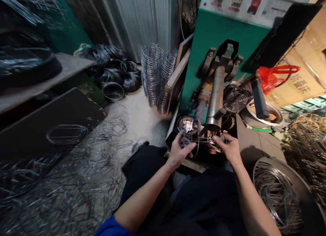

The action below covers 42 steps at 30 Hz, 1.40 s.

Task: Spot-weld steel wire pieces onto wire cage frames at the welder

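Two grips, a person's bare left and right hands, work near the lower middle of the frame, just below the end of a thick metal cylinder [216, 93]. Between them lies a thin wire frame [201, 141], with a straight rod running across and a curved part near the left side. The left grip [179, 151] is nearly closed, thumb and fingers pinched on the wires. The right grip [228, 146] is at the frame's right end, thumb close to curled fingers; whether it pinches the wire cannot be told.

The cylinder juts from a green machine [244, 35] at the upper right, which bears a red switch [255, 4]. Stacked wire rings [152, 73] stand at the upper middle, with dark wire coils [114, 66] to their left. A desk [73, 61] fills the upper left, and loose wires [76, 195] litter the lower-left floor. At the right are a red plastic bag [267, 79] and, lower down, a basin [295, 175] of bent wire.
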Available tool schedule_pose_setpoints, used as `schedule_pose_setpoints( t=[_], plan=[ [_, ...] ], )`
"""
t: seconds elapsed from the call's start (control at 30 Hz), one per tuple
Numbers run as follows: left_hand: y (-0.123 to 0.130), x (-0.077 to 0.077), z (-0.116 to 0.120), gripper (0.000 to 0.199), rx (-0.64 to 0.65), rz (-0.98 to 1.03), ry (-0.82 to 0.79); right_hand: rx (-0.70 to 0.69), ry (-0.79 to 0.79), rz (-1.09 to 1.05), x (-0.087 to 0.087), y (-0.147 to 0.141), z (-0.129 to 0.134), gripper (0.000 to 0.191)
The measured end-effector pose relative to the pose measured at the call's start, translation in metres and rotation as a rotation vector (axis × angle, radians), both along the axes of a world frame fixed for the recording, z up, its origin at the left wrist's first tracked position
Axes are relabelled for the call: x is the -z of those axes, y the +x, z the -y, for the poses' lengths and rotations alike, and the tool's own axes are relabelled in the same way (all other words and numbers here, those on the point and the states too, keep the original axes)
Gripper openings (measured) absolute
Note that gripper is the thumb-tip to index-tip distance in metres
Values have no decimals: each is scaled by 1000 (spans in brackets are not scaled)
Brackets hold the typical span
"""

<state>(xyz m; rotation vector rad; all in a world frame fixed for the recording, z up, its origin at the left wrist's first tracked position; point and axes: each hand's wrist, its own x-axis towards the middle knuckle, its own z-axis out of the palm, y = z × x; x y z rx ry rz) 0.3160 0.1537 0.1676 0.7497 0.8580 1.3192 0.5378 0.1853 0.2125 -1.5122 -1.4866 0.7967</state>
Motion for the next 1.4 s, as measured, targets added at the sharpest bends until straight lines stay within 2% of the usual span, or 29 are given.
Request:
schedule_pose_setpoints(
  t=[0.83,1.0,1.23,1.4],
  plan=[
    [0,-1,-5,87,27,-29,-12,-16,34,65,7,9,-8,60],
    [1,-2,-5,87,26,-25,-16,-19,41,78,4,7,-9,62],
    [0,-11,-4,88,16,-30,-38,-15,45,121,0,7,-9,62],
    [1,-9,-4,81,29,-27,-27,-10,43,112,-1,6,-8,62]
  ],
)
